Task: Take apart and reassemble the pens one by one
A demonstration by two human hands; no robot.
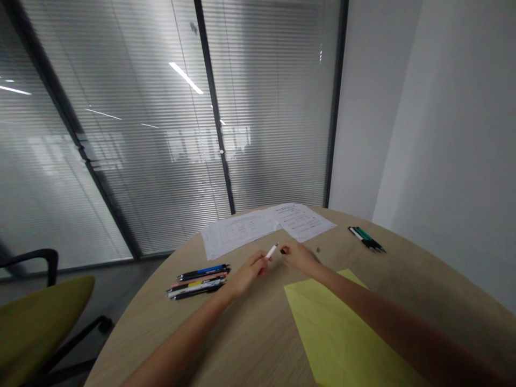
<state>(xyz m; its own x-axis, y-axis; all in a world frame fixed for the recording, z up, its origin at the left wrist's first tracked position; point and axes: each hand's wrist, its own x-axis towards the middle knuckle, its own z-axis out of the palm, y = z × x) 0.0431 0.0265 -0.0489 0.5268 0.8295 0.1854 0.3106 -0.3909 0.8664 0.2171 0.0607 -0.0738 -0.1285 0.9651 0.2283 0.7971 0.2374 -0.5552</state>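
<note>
My left hand [250, 272] is closed on a white pen [272, 251], whose tip points up and to the right. My right hand [299, 256] is closed just to the right of the pen's tip, with a small dark piece [283, 250] pinched in its fingers. Both hands hover over the round wooden table [250, 328]. My right forearm lies across a yellow sheet of paper [338, 333].
Several pens [199, 281] lie in a row left of my left hand. Printed white sheets [262, 226] lie at the table's far edge. Two or three green and black pens [366, 239] rest at the right. A yellow-green chair [36, 317] stands at the left.
</note>
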